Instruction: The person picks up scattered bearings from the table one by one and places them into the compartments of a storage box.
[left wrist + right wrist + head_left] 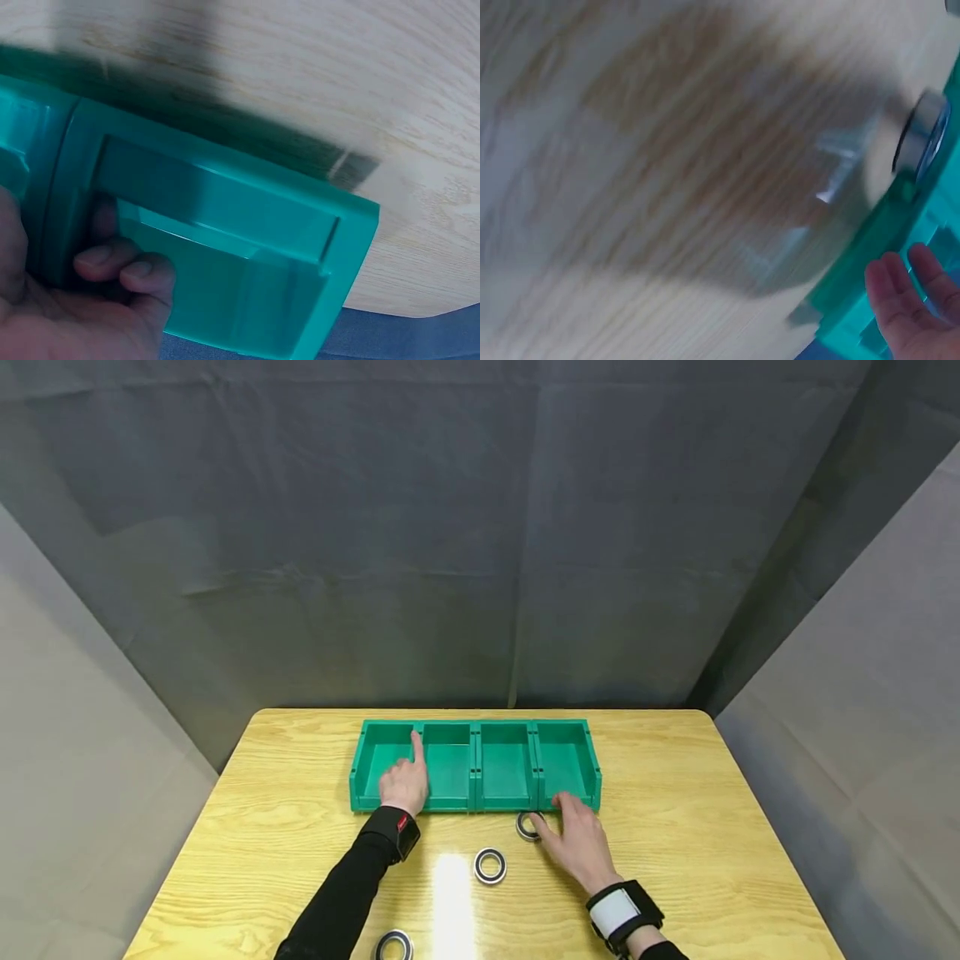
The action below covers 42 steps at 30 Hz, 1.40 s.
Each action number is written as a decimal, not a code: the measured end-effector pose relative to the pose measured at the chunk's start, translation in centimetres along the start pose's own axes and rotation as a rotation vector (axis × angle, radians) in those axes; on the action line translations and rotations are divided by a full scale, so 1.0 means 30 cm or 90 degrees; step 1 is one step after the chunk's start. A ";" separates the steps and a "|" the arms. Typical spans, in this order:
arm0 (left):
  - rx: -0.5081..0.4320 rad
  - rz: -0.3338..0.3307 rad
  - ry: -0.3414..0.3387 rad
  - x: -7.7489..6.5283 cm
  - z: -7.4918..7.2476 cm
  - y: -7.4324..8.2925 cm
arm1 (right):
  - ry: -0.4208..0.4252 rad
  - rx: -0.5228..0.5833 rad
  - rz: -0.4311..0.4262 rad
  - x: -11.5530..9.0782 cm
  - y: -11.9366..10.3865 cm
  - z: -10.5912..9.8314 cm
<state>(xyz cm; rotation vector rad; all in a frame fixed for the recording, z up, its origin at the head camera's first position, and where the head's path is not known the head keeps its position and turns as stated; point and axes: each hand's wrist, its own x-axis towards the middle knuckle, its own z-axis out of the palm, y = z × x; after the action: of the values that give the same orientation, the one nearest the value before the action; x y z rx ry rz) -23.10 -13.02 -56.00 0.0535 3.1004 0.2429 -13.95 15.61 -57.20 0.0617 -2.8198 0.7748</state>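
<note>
Four joined green bins stand in a row, the leftmost bin (371, 768) under my left hand (405, 785). That hand's index finger points forward along a dividing wall (64, 172); its other fingers curl inside the end bin, with the thumb across the wall. My right hand (581, 843) is at the front of the rightmost bin (566, 760), fingers fairly straight. By its thumb, a ring-shaped bearing (524, 833) stands tilted at the bins' front; the right wrist view shows this bearing (922, 135) on edge there. Whether the thumb touches it, I cannot tell.
A second bearing (490, 866) lies flat on the wooden table (262, 860) in front of the bins. Another bearing (393, 946) is cut by the frame's bottom edge. Grey curtains (450, 527) hang behind the table, with pale panels at both sides.
</note>
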 end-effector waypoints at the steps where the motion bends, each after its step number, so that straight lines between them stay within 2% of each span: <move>1: -0.002 -0.001 -0.003 -0.001 0.001 0.003 | -0.005 -0.010 -0.002 -0.007 -0.008 0.008; 6: -0.011 0.001 -0.001 -0.008 0.000 0.008 | -0.019 -0.055 -0.026 -0.026 -0.040 0.051; 10: -0.017 -0.001 -0.002 -0.008 0.000 0.003 | -0.020 -0.065 -0.034 -0.022 -0.065 0.083; 20: -0.020 0.003 0.020 -0.016 -0.007 0.008 | 0.019 -0.098 -0.017 0.000 -0.082 0.135; 25: -0.021 -0.004 -0.002 -0.006 -0.007 0.009 | 0.035 -0.110 -0.039 0.001 -0.078 0.138; 29: -0.022 -0.002 -0.003 0.000 0.001 0.006 | 0.034 -0.114 -0.051 -0.007 -0.073 0.133; 36: -0.021 0.002 0.008 -0.011 0.000 0.008 | -0.011 -0.121 -0.073 -0.050 -0.059 0.107; 42: -0.025 -0.002 -0.008 -0.006 -0.003 0.005 | -0.053 -0.116 -0.089 -0.083 -0.062 0.070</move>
<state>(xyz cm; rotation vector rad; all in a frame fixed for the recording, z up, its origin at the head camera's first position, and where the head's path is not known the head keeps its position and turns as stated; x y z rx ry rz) -22.90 -12.90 -55.88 0.0485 3.0810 0.3025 -11.74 12.89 -58.57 0.2633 -2.9125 0.4932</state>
